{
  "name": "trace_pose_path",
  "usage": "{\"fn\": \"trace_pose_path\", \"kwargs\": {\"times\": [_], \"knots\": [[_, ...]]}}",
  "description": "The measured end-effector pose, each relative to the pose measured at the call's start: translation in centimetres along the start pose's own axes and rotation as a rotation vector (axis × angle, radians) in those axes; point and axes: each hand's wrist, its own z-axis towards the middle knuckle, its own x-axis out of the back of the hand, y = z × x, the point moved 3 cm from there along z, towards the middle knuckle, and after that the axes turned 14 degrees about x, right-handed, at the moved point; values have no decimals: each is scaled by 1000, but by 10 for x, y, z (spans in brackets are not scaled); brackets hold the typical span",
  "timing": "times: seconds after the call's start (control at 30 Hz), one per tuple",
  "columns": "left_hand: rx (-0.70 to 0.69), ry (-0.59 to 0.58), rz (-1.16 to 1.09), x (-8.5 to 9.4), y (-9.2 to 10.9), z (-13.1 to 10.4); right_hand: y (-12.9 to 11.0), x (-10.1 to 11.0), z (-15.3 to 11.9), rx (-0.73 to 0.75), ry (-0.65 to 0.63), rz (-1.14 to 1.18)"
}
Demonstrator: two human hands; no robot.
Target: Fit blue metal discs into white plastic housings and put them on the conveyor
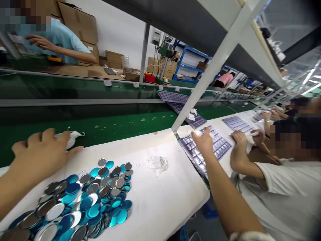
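Note:
My left hand [43,152] is at the left, over the edge between the white table and the green belt. Its fingers are bent around a small white piece [72,139] with a thin curved hook at its end; the thumb points right. Below it lies a heap of round metal discs [92,197], some silver, some with blue film. At the right, my right hand [204,144] is above a compartmented plastic tray [220,147]. A small white piece [197,133] shows at its fingertips, partly hidden by the hand.
A crumpled clear plastic bag [157,163] lies on the white tabletop [150,201]. A slanted white post [208,70] rises between my hands. More trays [175,97] with white pieces sit on the green belt [120,122]. Co-workers sit at right [288,187] and across the belt [67,40].

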Motion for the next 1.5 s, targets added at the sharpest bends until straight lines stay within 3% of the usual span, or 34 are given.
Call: {"fn": "trace_pose_path", "kwargs": {"times": [0.07,0.13,0.17,0.23,0.33,0.43,0.53,0.6,0.7,0.9,1.07,1.13,1.2,1.3,1.4,1.5], "knots": [[-159,169,249,-22,-16,-30,-15,5,-35,58,11,63],[-192,277,382,-53,-41,-61,-39,4,-86,162,-24,213],[-124,240,375,-70,-57,-73,-56,0,-115,284,-79,444],[93,16,65,-101,-87,-88,-91,-11,-171,445,-253,718],[214,-93,-449,-114,-109,-97,-129,-29,-215,578,-473,826],[196,-83,-568,-97,-107,-95,-141,-46,-201,646,-600,819],[193,-58,-596,-79,-102,-96,-139,-70,-168,721,-746,447],[194,-39,-616,-75,-101,-100,-140,-88,-156,805,-837,236],[172,-10,-575,-77,-102,-104,-146,-108,-156,895,-935,108],[198,-64,-598,-78,-103,-101,-150,-121,-169,993,-974,-101],[205,-50,-510,-82,-102,-101,-150,-135,-157,914,-920,-169],[199,-35,-470,-84,-102,-103,-152,-130,-152,888,-898,-129],[184,13,-438,-85,-102,-104,-155,-110,-152,886,-877,-49],[166,73,-405,-85,-103,-104,-159,-63,-163,766,-857,352],[146,44,-394,-86,-105,-103,-163,-21,-182,633,-851,733],[108,-10,-411,-87,-108,-102,-168,-5,-199,803,-864,772]]}}
